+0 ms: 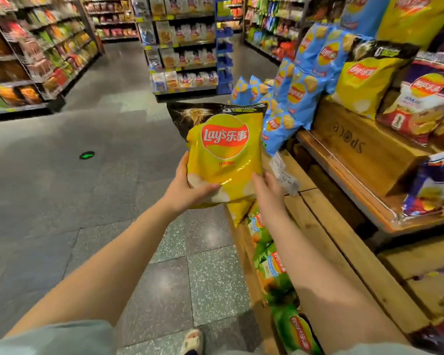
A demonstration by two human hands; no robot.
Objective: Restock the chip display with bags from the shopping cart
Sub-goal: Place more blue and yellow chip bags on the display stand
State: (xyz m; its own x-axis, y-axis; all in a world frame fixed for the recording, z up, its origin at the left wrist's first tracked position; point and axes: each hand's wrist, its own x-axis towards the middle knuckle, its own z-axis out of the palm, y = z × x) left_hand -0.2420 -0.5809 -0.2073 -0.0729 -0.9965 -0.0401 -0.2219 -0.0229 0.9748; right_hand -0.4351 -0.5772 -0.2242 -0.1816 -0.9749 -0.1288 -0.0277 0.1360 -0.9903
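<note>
Speckled grey floor tiles (pixel 210 278) run down a supermarket aisle lined with stocked snack shelves (pixel 36 60). To the right stands a stepped wooden chip display (pixel 344 226), holding blue bags (pixel 300 98), yellow bags (pixel 364 80) and purple ones (pixel 426 96), with green bags (pixel 274 272) along its low front edge. The yellow chip bag (pixel 223 155), black across the top with a red logo, is upright in the air just beside the display. The left hand (pixel 187 188) grips its lower left edge, thumb across the front. The right hand (pixel 267 188) holds the lower right edge, fingers curled behind.
</note>
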